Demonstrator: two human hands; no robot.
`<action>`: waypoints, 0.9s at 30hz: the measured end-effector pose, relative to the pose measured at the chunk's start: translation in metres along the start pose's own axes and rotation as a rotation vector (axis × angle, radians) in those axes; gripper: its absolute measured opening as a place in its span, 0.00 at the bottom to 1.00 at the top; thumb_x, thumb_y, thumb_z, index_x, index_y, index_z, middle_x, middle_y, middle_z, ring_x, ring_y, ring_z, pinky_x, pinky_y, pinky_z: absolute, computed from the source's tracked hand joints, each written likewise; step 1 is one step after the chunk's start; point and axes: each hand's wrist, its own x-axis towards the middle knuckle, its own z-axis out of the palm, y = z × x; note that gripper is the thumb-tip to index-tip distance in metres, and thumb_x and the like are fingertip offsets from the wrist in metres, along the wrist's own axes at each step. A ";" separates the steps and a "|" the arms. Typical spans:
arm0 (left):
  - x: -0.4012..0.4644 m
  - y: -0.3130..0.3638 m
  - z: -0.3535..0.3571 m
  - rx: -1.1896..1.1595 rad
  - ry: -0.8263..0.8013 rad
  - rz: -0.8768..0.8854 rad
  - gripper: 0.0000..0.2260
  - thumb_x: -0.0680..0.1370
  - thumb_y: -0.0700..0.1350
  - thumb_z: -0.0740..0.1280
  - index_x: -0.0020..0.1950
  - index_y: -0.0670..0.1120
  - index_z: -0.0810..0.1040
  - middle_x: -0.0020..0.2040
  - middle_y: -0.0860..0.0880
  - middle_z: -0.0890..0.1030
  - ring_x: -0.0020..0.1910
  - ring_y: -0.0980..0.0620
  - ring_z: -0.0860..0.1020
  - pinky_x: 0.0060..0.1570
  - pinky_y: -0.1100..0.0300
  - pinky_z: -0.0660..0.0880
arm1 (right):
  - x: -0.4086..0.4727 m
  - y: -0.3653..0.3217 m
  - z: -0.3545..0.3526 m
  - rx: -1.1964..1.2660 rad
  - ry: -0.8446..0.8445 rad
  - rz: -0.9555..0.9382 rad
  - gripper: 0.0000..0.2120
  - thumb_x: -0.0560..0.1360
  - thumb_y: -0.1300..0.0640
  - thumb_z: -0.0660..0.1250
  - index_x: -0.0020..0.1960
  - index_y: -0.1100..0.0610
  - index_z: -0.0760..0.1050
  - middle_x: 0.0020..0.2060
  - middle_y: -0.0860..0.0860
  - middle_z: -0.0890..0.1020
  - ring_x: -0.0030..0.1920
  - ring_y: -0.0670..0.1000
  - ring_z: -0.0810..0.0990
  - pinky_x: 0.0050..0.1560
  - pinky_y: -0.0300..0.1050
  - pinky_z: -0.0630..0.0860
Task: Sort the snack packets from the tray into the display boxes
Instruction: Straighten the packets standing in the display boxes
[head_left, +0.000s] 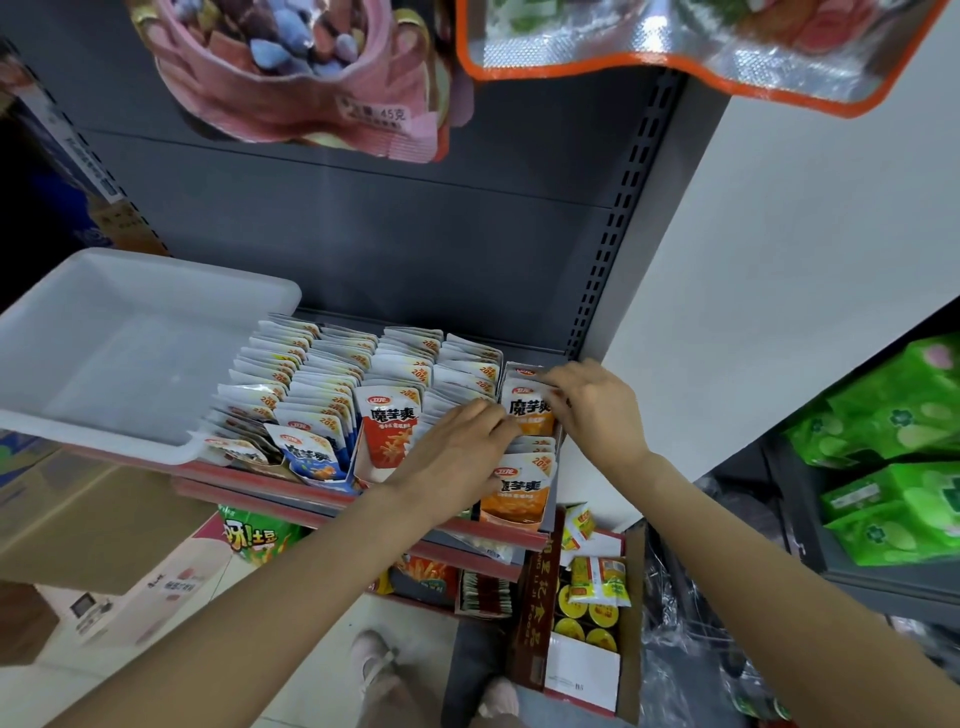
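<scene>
Packets (530, 410) marked "魔芋爽", maybe "20%"

glossy foil snack packets (387, 431) — smooth white plastic tray (130, 353), matt grey metal shelf (415, 234) — plain brown cardboard box (78, 519).

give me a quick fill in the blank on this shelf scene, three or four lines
1. The white tray on the shelf holds ____ packets.
2. Both hands work at the box of ____ packets, the rightmost row.
3. The right hand pinches an upright packet while the left hand rests on the rows to its ____.
4. The packet with the red front stands to the ____ of the orange ones.

Missing words: no; orange; left; left
</scene>
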 end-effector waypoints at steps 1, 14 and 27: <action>0.000 0.000 0.000 0.000 0.000 0.000 0.25 0.78 0.49 0.63 0.73 0.47 0.60 0.68 0.50 0.64 0.68 0.52 0.59 0.67 0.61 0.55 | -0.002 0.000 0.003 -0.027 0.000 -0.018 0.07 0.68 0.61 0.75 0.44 0.57 0.80 0.36 0.52 0.81 0.35 0.54 0.78 0.31 0.42 0.73; 0.000 0.001 -0.002 -0.015 0.003 -0.005 0.25 0.78 0.48 0.64 0.73 0.46 0.61 0.68 0.49 0.64 0.68 0.51 0.59 0.67 0.60 0.57 | -0.001 0.005 0.020 -0.001 -0.144 -0.053 0.15 0.64 0.69 0.75 0.50 0.63 0.78 0.45 0.58 0.80 0.43 0.59 0.79 0.41 0.49 0.78; 0.000 0.000 0.000 -0.028 0.016 -0.006 0.25 0.78 0.48 0.63 0.73 0.47 0.61 0.68 0.49 0.64 0.68 0.52 0.60 0.66 0.61 0.58 | 0.032 -0.002 0.003 -0.246 -0.340 0.085 0.20 0.74 0.48 0.66 0.64 0.54 0.73 0.59 0.52 0.77 0.62 0.54 0.69 0.58 0.47 0.67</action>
